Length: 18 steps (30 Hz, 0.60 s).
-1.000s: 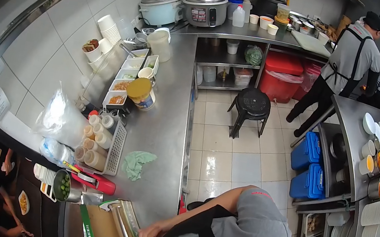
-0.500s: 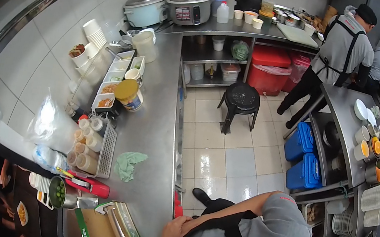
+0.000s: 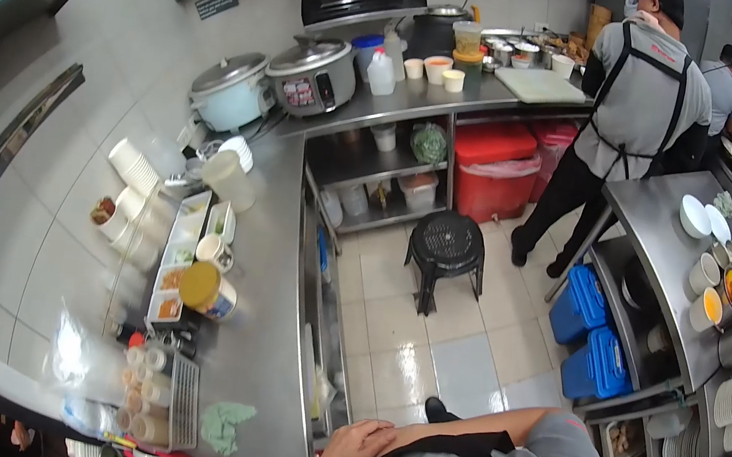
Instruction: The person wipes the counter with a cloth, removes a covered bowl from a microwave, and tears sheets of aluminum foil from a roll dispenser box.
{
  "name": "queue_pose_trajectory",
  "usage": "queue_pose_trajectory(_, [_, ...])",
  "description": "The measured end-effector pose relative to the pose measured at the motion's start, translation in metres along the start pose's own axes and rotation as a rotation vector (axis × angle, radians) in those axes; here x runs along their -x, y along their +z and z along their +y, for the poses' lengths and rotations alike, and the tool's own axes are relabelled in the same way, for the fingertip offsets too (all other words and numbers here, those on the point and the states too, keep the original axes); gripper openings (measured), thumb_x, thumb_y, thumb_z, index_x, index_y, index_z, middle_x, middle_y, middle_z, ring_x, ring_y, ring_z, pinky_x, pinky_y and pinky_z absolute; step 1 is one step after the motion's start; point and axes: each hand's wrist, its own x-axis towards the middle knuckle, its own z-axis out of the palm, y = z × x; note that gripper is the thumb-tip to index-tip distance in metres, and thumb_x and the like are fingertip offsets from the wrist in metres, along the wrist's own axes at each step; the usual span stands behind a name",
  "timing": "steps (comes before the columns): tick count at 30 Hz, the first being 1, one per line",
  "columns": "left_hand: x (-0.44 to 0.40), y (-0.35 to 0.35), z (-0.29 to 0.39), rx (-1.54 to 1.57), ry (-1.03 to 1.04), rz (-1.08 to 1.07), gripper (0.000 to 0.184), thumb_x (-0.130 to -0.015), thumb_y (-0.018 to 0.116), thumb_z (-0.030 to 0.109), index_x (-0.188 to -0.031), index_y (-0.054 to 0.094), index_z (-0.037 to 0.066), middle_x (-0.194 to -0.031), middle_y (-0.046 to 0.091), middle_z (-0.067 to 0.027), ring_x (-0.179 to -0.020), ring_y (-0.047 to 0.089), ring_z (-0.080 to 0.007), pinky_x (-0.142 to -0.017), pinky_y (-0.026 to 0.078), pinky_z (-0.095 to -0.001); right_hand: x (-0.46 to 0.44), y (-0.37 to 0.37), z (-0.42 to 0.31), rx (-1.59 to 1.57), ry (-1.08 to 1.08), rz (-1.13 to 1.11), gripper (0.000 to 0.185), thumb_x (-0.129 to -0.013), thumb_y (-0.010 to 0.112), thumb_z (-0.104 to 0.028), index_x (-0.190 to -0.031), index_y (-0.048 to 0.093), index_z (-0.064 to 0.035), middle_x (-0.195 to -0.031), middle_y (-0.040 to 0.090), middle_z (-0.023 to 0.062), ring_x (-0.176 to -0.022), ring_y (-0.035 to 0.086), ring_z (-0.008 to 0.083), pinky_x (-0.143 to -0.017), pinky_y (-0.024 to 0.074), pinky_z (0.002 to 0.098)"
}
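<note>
At the bottom of the head view, my left hand (image 3: 355, 444) lies over my right wrist or forearm, its fingers resting flat and holding nothing I can see. A thin band circles the left wrist. My right forearm (image 3: 473, 424) comes in from the right, across the black apron; its hand is hidden beneath the left one, so its fingers do not show. Left of my hands, a crumpled green cloth (image 3: 225, 426) lies on the steel counter (image 3: 276, 379). Beside the cloth stands a white basket (image 3: 186, 403) of squeeze bottles (image 3: 154, 387).
A black stool (image 3: 449, 243) stands on the tiled floor ahead. Two blue bins (image 3: 601, 365) sit under the right-hand table (image 3: 659, 207). A co-worker (image 3: 643, 101) in a grey shirt stands at the back, with another person (image 3: 718, 90) beyond. Rice cookers (image 3: 314, 77) occupy the back corner.
My view has tilted upward, so the counter items sit lower and a wall shelf shows at upper left. The wrap box has dropped mostly out of view. My hands remain together; the co-worker's posture has shifted.
</note>
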Motion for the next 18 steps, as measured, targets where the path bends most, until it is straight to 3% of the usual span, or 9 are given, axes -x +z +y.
queue_pose_trajectory(2, [-0.049, 0.003, 0.001, -0.014, 0.051, -0.042, 0.037, -0.085, 0.058, 0.039, -0.102, 0.063, 0.007, -0.099, 0.064, -0.0129, -0.089, 0.062, -0.0313, -0.075, 0.050, -0.0355, 0.012, -0.034, 0.018, 0.028, 0.019, 0.023, 0.015, -0.081, 0.056, -0.011, -0.088, 0.057, 0.0010, -0.088, 0.062, 0.0152, -0.081, 0.061, 0.0333, -0.072, 0.0485, 0.0402])
queue_pose_trajectory(4, [-0.100, 0.004, 0.012, -0.164, 0.164, -0.109, 0.033, -0.084, 0.060, 0.033, -0.104, 0.063, 0.007, -0.096, 0.065, -0.0127, -0.087, 0.064, -0.0297, -0.073, 0.051, -0.0339, 0.021, -0.065, 0.033, 0.061, 0.039, 0.046, 0.014, -0.081, 0.056, -0.011, -0.088, 0.057, 0.0010, -0.088, 0.062, 0.0152, -0.081, 0.061, 0.0335, -0.072, 0.0484, 0.0402])
queue_pose_trajectory(8, [-0.171, 0.001, 0.034, -0.314, 0.168, -0.187, 0.037, -0.083, 0.061, 0.039, -0.104, 0.063, 0.008, -0.095, 0.065, -0.0132, -0.086, 0.063, -0.0317, -0.075, 0.051, -0.0367, 0.024, -0.117, 0.065, 0.082, 0.044, 0.066, 0.014, -0.080, 0.056, -0.011, -0.088, 0.057, 0.0010, -0.088, 0.062, 0.0150, -0.081, 0.060, 0.0338, -0.072, 0.0482, 0.0403])
queue_pose_trajectory(12, [-0.217, -0.016, 0.016, -0.182, 0.229, -0.114, 0.043, -0.085, 0.055, 0.044, -0.103, 0.061, 0.006, -0.088, 0.065, -0.0160, -0.082, 0.063, -0.0332, -0.070, 0.051, -0.0391, 0.007, -0.159, 0.103, 0.085, 0.032, 0.074, 0.014, -0.080, 0.055, -0.010, -0.088, 0.057, 0.0011, -0.088, 0.062, 0.0149, -0.081, 0.060, 0.0342, -0.072, 0.0480, 0.0404])
queue_pose_trajectory(18, [-0.281, -0.087, -0.021, -0.098, 0.229, 0.087, 0.030, -0.081, 0.063, 0.025, -0.102, 0.062, 0.004, -0.096, 0.064, -0.0131, -0.084, 0.062, -0.0305, -0.074, 0.050, -0.0355, -0.056, -0.219, 0.183, 0.138, -0.006, 0.071, 0.013, -0.080, 0.055, -0.010, -0.088, 0.057, 0.0011, -0.088, 0.061, 0.0146, -0.081, 0.059, 0.0346, -0.072, 0.0477, 0.0405])
